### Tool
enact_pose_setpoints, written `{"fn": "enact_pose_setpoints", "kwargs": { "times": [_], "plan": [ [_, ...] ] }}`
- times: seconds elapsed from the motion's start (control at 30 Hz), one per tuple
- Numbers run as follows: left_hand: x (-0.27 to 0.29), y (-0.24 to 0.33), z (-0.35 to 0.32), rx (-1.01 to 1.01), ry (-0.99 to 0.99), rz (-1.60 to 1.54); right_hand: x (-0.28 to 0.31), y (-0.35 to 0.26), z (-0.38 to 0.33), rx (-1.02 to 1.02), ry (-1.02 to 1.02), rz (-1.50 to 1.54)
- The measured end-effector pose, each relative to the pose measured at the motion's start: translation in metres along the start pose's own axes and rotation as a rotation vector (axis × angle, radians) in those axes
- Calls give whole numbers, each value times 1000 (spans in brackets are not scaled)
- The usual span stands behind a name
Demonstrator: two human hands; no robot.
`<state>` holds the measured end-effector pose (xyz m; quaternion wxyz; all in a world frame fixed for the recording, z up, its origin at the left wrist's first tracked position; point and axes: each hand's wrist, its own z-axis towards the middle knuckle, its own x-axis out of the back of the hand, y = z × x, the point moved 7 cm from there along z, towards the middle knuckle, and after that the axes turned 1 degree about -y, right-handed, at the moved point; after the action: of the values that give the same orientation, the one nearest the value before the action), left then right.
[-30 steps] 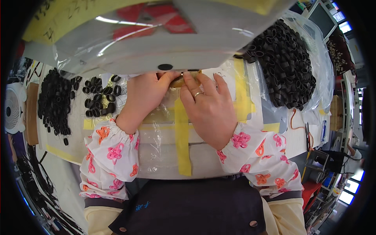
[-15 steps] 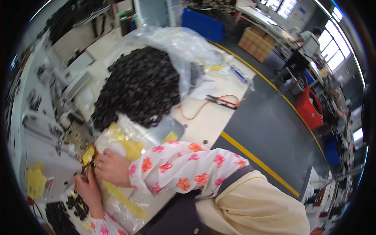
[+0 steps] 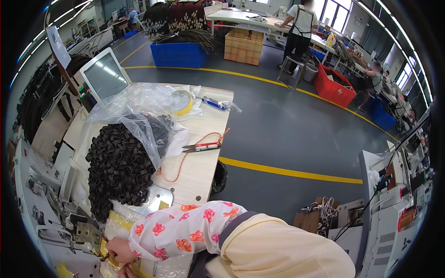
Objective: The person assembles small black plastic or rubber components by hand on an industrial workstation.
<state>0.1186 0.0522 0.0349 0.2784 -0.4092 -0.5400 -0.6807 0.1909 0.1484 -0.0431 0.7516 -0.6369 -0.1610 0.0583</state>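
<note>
My right hand (image 3: 120, 250) curled at the sewing machine (image 3: 67, 255), my left hand (image 3: 127, 272) just below (whether either gripped anything, I couldn't tell). Black loops (image 3: 118, 164) lay heaped on the counter (image 3: 197, 173); handwork at the machine seemed underway, calling next for steadiness.

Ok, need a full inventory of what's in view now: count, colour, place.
Loops: too many to count, black, heaped on table
Table: one, pale, left of centre
Plastic bag: one, clear, over the heap's far side
Tape roll: one, yellow, table's far end
Snips: one, red and dark, table's right edge
Screen: one, white-framed, table's far left
Machine: one, whitish, lower left
Crate: one, tan, floor beyond table
Blue bins: at least two, blue, floor
Red bin: one, red, right background
Co-workers: at least three, mixed clothing, background
Sleeve: one, floral white, right arm
Right hand: one, bare, beside machine
Left hand: one, bare, lower edge, mostly cut off
</note>
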Motion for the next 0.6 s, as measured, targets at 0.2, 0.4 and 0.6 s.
{"fn": "enact_pose_setpoints", "kwargs": {
  "times": [0.2, 0.4, 0.6],
  "plan": [
    [-4, -95, 35, -83, 152, -368, -8, -35, -33, 273, -118, -69],
    [0, -55, 33, -138, 50, -284, -16, -68, -74, 254, -405, -28],
    [-2, -65, 34, -59, 182, -243, 20, -18, -21, -348, -370, 282]
  ]
}}
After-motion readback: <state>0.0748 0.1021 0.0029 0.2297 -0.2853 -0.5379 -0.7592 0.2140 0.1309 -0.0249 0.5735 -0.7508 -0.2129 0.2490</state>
